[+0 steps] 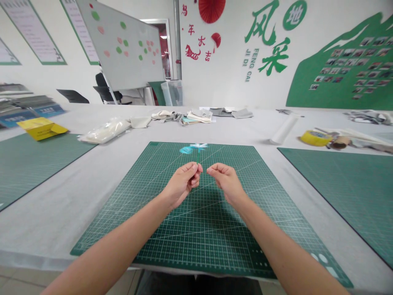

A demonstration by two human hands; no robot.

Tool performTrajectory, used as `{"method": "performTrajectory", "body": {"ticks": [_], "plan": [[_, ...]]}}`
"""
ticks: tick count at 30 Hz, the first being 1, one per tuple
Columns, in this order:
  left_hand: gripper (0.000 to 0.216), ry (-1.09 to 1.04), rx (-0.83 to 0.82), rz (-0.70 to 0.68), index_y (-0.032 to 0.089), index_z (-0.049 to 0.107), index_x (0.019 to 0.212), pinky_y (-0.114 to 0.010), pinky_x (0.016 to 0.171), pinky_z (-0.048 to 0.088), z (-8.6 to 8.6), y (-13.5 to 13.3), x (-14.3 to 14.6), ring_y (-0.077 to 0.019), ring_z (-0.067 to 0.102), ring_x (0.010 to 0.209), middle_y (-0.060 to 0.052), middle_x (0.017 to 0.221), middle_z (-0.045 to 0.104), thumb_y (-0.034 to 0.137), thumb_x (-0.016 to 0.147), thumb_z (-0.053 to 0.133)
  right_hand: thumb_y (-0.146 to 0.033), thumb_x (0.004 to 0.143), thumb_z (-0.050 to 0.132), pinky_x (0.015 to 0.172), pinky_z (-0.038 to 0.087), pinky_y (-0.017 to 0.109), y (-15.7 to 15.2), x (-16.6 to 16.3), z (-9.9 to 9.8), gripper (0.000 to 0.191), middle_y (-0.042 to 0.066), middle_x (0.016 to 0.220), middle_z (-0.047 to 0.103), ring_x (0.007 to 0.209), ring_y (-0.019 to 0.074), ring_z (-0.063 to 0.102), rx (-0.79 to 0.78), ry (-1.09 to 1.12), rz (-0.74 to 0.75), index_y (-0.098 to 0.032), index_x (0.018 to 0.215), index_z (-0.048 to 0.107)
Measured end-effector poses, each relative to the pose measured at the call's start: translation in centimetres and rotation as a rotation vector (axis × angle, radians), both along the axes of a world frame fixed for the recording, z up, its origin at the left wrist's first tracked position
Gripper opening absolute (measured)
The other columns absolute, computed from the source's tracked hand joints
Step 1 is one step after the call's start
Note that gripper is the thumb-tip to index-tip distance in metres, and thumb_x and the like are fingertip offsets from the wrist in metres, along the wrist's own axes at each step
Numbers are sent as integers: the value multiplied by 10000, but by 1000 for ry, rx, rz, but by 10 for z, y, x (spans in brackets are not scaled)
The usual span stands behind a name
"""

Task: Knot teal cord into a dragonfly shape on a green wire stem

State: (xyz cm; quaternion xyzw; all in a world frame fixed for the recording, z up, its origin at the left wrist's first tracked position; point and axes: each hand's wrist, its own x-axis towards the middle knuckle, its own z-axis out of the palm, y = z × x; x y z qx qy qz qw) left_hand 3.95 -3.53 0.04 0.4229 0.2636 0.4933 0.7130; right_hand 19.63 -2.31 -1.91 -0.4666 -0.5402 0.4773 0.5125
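The left hand [183, 182] is closed in a pinch. Its thumb and forefinger grip the lower end of a thin green stem [198, 157], and its other fingers are curled into the palm. The stem stands roughly upright out of the pinch, with a small light-blue flower head [194, 148] on top. The head is blurred, so its material is hard to tell.

The right hand [226, 180] hovers just beside the left, close but apart. Its fingers are curled in and its thumb and forefinger tips are drawn together, pointing at the left pinch. It holds nothing that shows, though something very thin between the tips cannot be ruled out.

This looks like fine fingertip work on the stem, with the left hand steadying it. A next move calls for the right fingertips to meet the stem just above the left pinch without bending it.

Both hands hang over a green cutting mat [147, 221] on a grey table [76, 184]. Further off lie a white roll [285, 129], a yellow tape roll [316, 138], fabric pieces [196, 116] and a yellow box [41, 128].
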Motion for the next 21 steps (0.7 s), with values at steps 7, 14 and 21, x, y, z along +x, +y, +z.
{"method": "performTrajectory", "body": {"ticks": [7,14,21], "plan": [[184,-29,-18,16,124,584,778,-163,484,310,1,1,-2,-43,357,520,22,662,417,297,841,592,-380,750,577,485,265,229,18,21,-10,229,-56,516,386,493,91,318,142,-261,-121,-174,649,578],[184,-48,-13,17,124,579,773,-156,484,321,3,2,-3,-43,368,524,19,664,420,293,845,588,-346,790,505,516,279,239,23,36,-6,241,-48,484,434,490,110,395,186,-650,-257,-188,623,577],[182,-39,-19,25,122,575,771,-158,480,311,3,3,-4,-41,360,516,22,659,418,288,846,583,-287,816,456,535,270,251,26,47,-2,229,0,581,581,549,137,487,123,-1020,-370,-204,633,567]]}}
